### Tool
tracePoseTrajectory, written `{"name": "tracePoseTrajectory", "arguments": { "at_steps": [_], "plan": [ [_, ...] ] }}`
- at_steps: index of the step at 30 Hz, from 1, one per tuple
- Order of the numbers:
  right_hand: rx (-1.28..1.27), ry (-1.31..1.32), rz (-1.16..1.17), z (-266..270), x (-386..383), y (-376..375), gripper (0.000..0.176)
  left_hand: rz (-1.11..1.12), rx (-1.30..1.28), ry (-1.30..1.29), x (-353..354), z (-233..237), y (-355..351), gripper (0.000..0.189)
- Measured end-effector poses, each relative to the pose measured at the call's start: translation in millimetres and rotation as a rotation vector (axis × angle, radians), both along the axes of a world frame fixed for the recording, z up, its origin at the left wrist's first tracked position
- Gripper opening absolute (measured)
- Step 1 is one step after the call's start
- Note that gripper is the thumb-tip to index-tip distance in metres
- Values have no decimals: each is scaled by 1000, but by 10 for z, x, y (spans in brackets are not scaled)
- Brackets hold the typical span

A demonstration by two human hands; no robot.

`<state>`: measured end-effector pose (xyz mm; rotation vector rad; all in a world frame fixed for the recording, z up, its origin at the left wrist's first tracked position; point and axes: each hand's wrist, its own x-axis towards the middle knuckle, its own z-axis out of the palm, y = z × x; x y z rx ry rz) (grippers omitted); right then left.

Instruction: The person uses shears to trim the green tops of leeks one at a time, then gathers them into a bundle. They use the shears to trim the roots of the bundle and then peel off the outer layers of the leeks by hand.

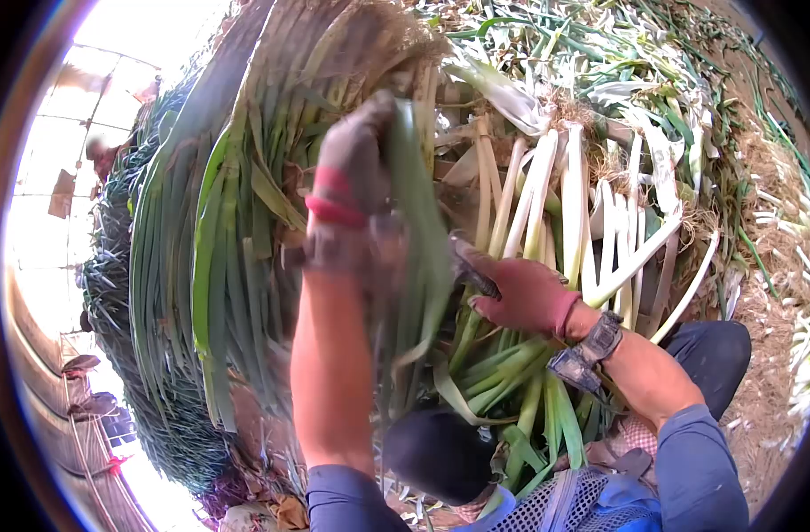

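Note:
My left hand (356,160), in a dark glove with a red cuff, is raised in front of a heap of long green onions. Its fingers are closed around a green onion (423,222), whose flat green leaves hang down, blurred by motion. Lower and to the right, my right hand (525,297) wears a reddish glove with dark fingertips. Its fingers are bent together around something dark that I cannot make out. Just beyond that hand lie several trimmed green onions (534,195) with white stalks and roots pointing away; their green ends run toward my lap.
A tall stack of green onions (219,293) stands on the left. Peeled leaves and scraps (600,53) cover the far ground, with more trimmings (769,266) along the right. My dark-clothed knees (440,452) frame the near side. Bright framework is visible at far left.

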<state>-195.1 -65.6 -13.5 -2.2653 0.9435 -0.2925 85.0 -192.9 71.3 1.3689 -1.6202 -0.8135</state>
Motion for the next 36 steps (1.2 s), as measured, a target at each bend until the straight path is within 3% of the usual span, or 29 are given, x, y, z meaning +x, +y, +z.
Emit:
{"name": "tracePoseTrajectory", "arguments": {
  "at_steps": [1,3,5,7,9,11,12,14,18,20,22,29,33,36],
  "plan": [
    [-3,-3,1,50,9,-30,77,61,358,817,-130,272,-132,44],
    [265,-43,-31,207,39,-188,76,-13,278,1022,-258,587,-167,54],
    [422,120,-186,253,166,-432,79,-45,241,1044,-303,588,-35,64],
    [383,-36,-265,461,122,-511,82,330,219,648,-241,144,101,64],
    [401,36,-203,630,134,-587,82,310,416,192,184,-764,241,59],
    [420,113,-141,644,215,-705,83,330,540,-353,115,-964,620,51],
    [400,110,-176,616,271,-811,83,331,539,-348,24,-971,704,51],
    [427,108,-234,560,387,-1065,82,369,565,-782,-101,-969,801,48],
    [341,126,-278,495,564,-1509,82,351,528,-710,-37,-1015,805,51],
    [201,145,-319,401,615,-1646,82,220,704,-442,7,-940,713,53],
    [204,167,-331,389,596,-1641,82,193,710,-346,191,-1298,726,55],
    [269,127,-329,416,266,-1156,82,155,829,79,-39,-710,1118,61],
    [507,183,-258,832,54,-566,80,147,705,-57,17,-843,1348,61],
    [370,129,-90,688,-181,-47,81,137,792,-69,-51,-700,1472,61]
  ]
}}
